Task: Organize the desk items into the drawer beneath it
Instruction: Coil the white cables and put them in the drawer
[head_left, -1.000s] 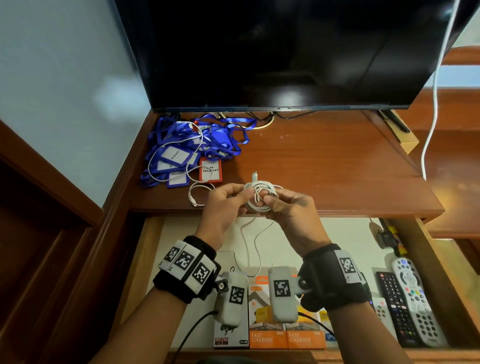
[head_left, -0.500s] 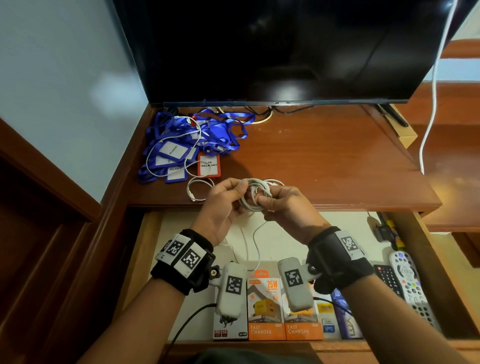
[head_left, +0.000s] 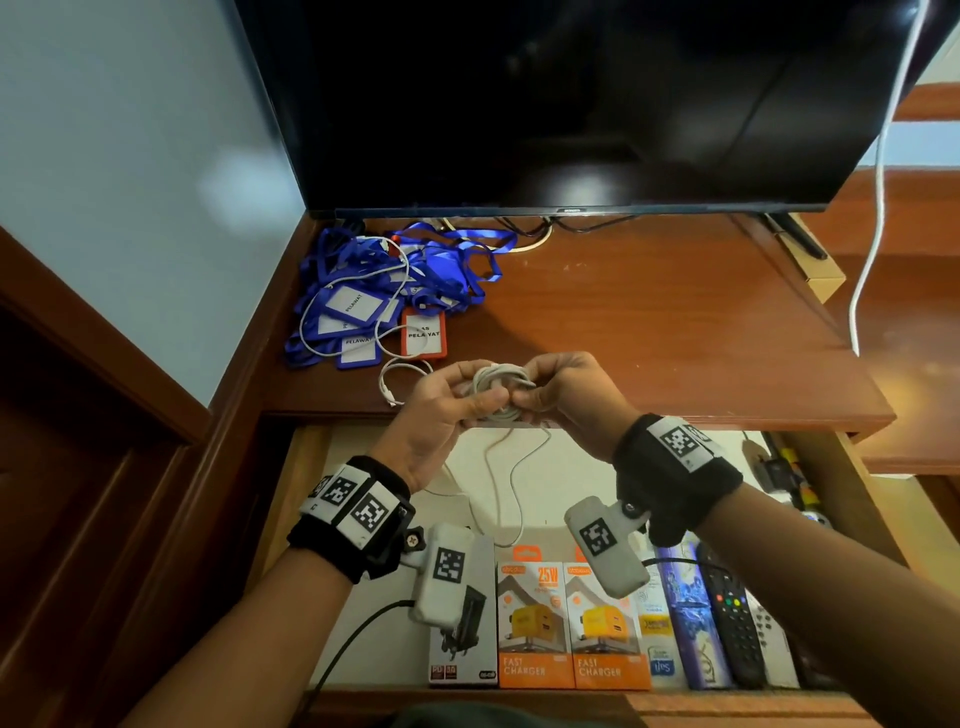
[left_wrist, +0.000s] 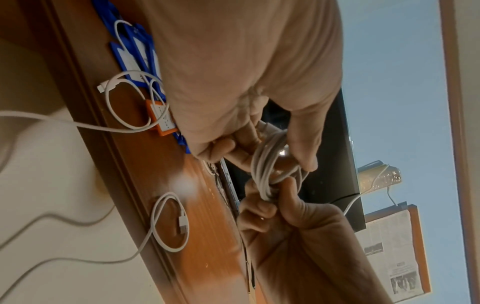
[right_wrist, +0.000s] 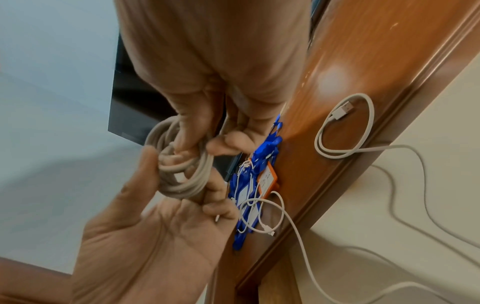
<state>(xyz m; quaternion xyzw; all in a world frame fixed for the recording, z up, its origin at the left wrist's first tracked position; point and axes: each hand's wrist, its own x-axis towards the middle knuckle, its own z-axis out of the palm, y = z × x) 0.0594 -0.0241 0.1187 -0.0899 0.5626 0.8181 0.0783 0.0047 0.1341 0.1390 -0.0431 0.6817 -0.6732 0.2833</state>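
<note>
A coiled white cable (head_left: 500, 383) is held above the desk's front edge (head_left: 675, 415), over the open drawer (head_left: 311, 467). My left hand (head_left: 483, 397) pinches the coil's left side and my right hand (head_left: 525, 399) grips its right side. In the left wrist view the coil (left_wrist: 267, 170) passes between my left hand's fingers (left_wrist: 303, 156) and the right hand's thumb (left_wrist: 288, 191). In the right wrist view the coil (right_wrist: 182, 170) sits between both hands. A pile of blue lanyards with badges (head_left: 384, 291), an orange badge holder (head_left: 423, 332) and a second white cable (head_left: 400, 371) lie on the desk.
A black TV (head_left: 545, 104) stands at the back of the desk. In the drawer lie a loose white cable (head_left: 511, 483), charger boxes (head_left: 535, 623) along the front and remotes (head_left: 730, 623) at the right. A white cord (head_left: 878, 208) hangs at the right.
Both hands have kept hold of the coil and turned it. The cable end that stuck up above the coil a second ago no longer shows. The hands sit closer together.
</note>
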